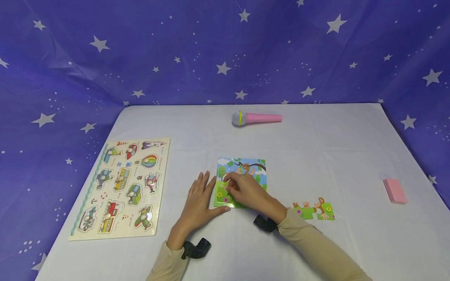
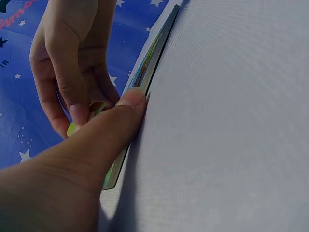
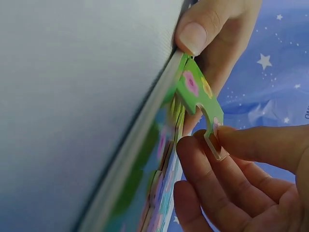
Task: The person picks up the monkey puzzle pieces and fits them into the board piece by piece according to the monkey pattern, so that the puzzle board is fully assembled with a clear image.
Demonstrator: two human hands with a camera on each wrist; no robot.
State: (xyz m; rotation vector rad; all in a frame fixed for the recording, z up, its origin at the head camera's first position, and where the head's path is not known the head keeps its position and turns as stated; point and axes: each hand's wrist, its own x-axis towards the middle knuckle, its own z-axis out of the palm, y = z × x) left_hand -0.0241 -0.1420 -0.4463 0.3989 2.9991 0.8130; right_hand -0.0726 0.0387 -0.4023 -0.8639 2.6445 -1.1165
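A small square jigsaw puzzle (image 1: 259, 166) with a sky, branch and grass picture lies in the middle of the table. My right hand (image 1: 247, 189) is over its lower part, pinching a green puzzle piece (image 3: 195, 89) with pink and yellow flowers between thumb and fingers. In the right wrist view the piece is tilted up, its far end right at the board's corner. The left hand (image 1: 200, 199) lies flat beside the puzzle, fingers straight, its thumb (image 2: 113, 128) against the board's near edge. Part of the picture is hidden under the right hand.
Loose puzzle pieces (image 1: 325, 211) lie right of the puzzle, by the right forearm. A wooden vehicle peg board (image 1: 135, 210) occupies the left side. A pink toy microphone (image 1: 261, 118) lies at the back, and a pink block (image 1: 395, 191) sits far right.
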